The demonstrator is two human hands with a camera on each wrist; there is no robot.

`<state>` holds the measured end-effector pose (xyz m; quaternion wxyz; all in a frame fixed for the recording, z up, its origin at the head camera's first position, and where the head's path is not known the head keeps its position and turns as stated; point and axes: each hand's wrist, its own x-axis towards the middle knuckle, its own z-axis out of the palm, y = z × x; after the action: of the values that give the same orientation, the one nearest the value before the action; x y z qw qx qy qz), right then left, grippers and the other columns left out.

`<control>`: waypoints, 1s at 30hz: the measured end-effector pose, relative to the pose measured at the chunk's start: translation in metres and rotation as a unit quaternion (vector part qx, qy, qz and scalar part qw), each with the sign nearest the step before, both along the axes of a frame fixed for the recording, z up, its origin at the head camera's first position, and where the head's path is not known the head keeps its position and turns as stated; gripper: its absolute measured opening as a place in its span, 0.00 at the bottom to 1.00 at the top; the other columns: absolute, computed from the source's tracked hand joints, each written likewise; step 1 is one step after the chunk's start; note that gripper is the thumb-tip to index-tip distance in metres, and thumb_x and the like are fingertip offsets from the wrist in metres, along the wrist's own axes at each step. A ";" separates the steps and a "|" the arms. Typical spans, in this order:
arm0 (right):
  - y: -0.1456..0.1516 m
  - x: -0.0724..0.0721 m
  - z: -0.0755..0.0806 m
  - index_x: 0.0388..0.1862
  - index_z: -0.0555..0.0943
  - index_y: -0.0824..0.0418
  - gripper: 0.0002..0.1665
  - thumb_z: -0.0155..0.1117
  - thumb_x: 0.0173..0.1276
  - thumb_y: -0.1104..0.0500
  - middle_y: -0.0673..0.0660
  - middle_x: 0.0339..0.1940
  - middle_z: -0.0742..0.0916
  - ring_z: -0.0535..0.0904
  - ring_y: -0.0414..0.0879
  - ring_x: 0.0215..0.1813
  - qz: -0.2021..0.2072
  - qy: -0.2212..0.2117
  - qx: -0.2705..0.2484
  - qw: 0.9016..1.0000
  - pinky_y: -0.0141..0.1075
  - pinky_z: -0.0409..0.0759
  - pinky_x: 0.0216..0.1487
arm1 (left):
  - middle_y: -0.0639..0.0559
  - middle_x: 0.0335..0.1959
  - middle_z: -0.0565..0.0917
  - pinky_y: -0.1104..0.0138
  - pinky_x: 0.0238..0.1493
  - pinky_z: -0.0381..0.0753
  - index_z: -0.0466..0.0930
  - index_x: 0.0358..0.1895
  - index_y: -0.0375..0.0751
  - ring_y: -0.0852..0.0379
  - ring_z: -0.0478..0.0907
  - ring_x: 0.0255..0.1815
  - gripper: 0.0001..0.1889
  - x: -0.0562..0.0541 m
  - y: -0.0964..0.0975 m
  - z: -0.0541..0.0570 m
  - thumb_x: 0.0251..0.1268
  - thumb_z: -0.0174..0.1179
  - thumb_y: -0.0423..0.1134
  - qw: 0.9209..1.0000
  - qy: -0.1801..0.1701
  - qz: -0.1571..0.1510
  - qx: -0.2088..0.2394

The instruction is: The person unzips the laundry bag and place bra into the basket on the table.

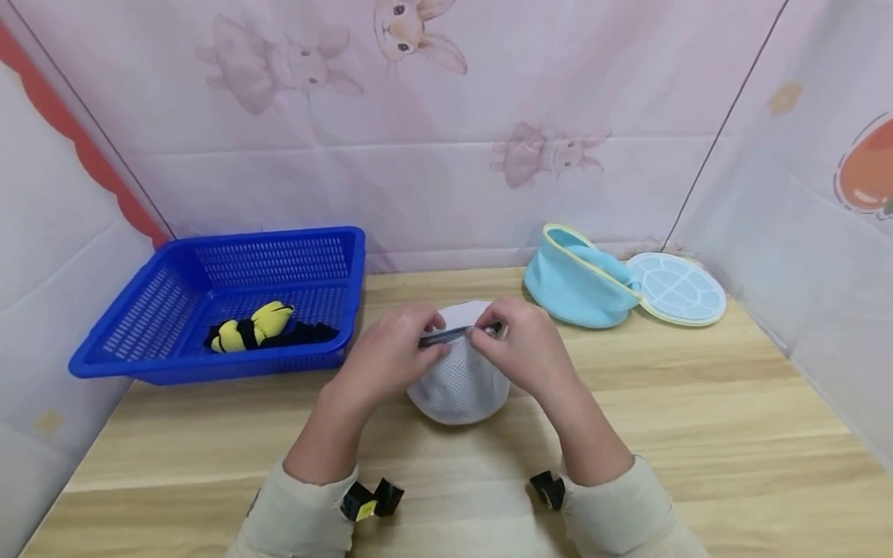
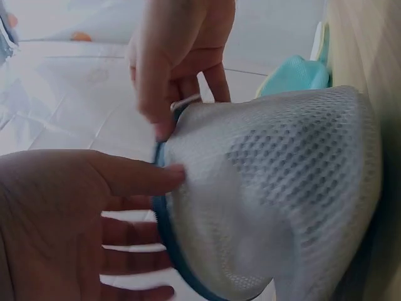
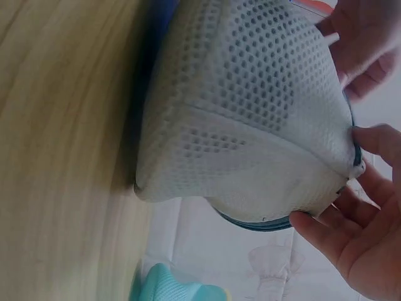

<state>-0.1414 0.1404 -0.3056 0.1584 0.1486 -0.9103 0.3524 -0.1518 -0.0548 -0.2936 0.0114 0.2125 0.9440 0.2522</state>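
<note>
A white mesh laundry bag (image 1: 460, 387) with a dark zipper (image 2: 168, 235) along its rim stands on the table between both hands. My left hand (image 1: 391, 350) pinches the left part of this rim, thumb on the near mesh and fingers on the far side, as the left wrist view shows. At the rim's right part, my right hand (image 1: 532, 347) grips the edge close to the zipper's end. Seen from the right wrist, the bag's mesh wall (image 3: 250, 125) bulges, with a seam running up it. The bag's inside is hidden.
On the left stands a blue plastic basket (image 1: 216, 358) holding a yellow-and-black bundled cloth item (image 1: 254, 329). A light blue mesh bag (image 1: 575, 287) lies unzipped at the back right, its round lid (image 1: 680, 288) folded out beside it. Printed curtains (image 1: 418, 194) enclose the wooden table (image 1: 698, 403).
</note>
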 end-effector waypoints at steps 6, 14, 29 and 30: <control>0.002 -0.001 -0.003 0.27 0.85 0.57 0.09 0.73 0.62 0.55 0.50 0.28 0.84 0.76 0.44 0.31 0.007 -0.011 0.026 1.000 0.35 0.75 0.32 | 0.56 0.34 0.78 0.66 0.36 0.77 0.77 0.41 0.48 0.57 0.74 0.35 0.11 0.000 0.001 -0.003 0.63 0.68 0.46 0.997 -0.061 0.008 -0.039; 0.003 -0.002 -0.001 0.34 0.88 0.56 0.07 0.76 0.58 0.55 0.51 0.36 0.85 0.80 0.45 0.39 0.049 -0.034 0.042 0.997 0.38 0.79 0.39 | 0.57 0.32 0.78 0.65 0.35 0.76 0.78 0.33 0.50 0.57 0.74 0.34 0.08 0.003 0.000 -0.001 0.61 0.69 0.44 0.999 -0.008 0.016 -0.035; 0.007 -0.007 -0.008 0.26 0.88 0.59 0.06 0.72 0.59 0.58 0.53 0.28 0.86 0.80 0.43 0.31 -0.082 -0.028 -0.182 0.979 0.32 0.80 0.33 | 0.57 0.36 0.82 0.67 0.33 0.79 0.83 0.37 0.50 0.60 0.77 0.34 0.08 0.008 0.008 0.003 0.59 0.71 0.44 0.995 0.096 0.023 0.004; 0.007 -0.007 -0.008 0.25 0.87 0.60 0.07 0.72 0.59 0.58 0.53 0.27 0.86 0.80 0.43 0.31 -0.088 -0.021 -0.195 0.977 0.31 0.80 0.32 | 0.57 0.36 0.82 0.67 0.33 0.80 0.83 0.38 0.50 0.60 0.77 0.34 0.08 0.008 0.009 0.003 0.59 0.71 0.44 0.995 0.100 0.024 0.008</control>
<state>-0.1486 0.1472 -0.3135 0.1955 0.0264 -0.8369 0.5106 -0.1439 -0.0458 -0.2905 -0.0907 0.2145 0.9430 0.2377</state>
